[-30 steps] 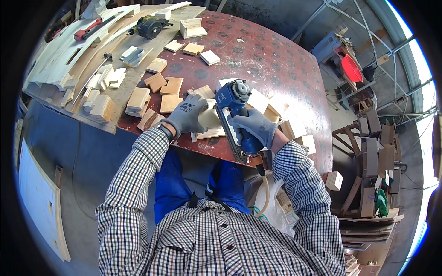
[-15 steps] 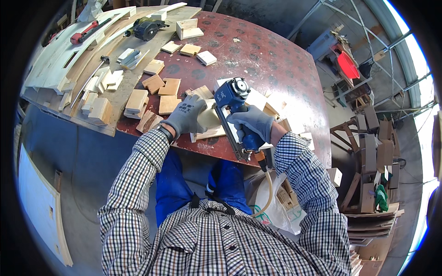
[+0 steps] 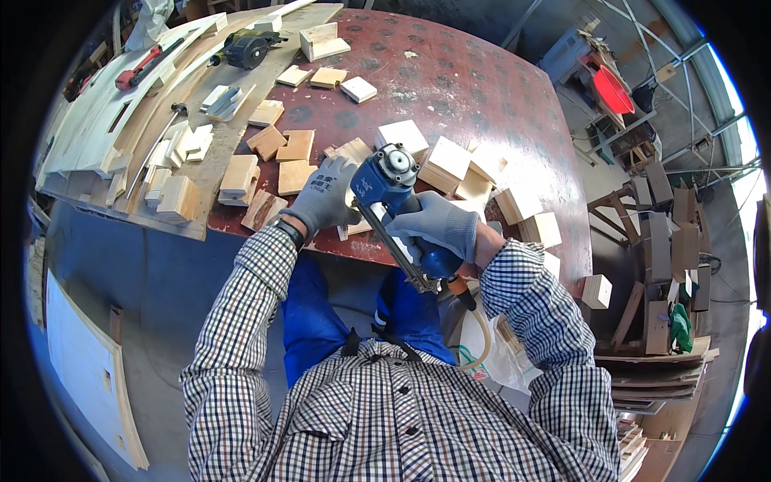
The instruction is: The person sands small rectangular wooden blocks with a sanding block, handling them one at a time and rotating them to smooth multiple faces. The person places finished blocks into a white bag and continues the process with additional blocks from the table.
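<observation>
In my right hand (image 3: 443, 222), gloved in grey, is a blue pneumatic nail gun (image 3: 384, 181), gripped by its handle. Its magazine slants down toward my body, and an orange hose fitting with a pale hose (image 3: 482, 329) joins at the handle's end. Close to the gun's nose, my gloved left hand (image 3: 328, 199) is closed on a light wooden block (image 3: 358, 230) at the table's near edge. The gun and my fingers hide most of that block. Whether the nose touches the wood cannot be made out.
Several wooden blocks (image 3: 295, 146) lie left of my hands, and more blocks (image 3: 448, 161) sit to the right on the red-brown table (image 3: 482, 92). Farther left are a black-green power tool (image 3: 250, 50), a red tool (image 3: 136, 71) and a hammer (image 3: 165, 132) on boards.
The nail gun has moved slightly left and down, closer over the block in my left hand. More blocks at the right now show. The whole view has shifted a little.
</observation>
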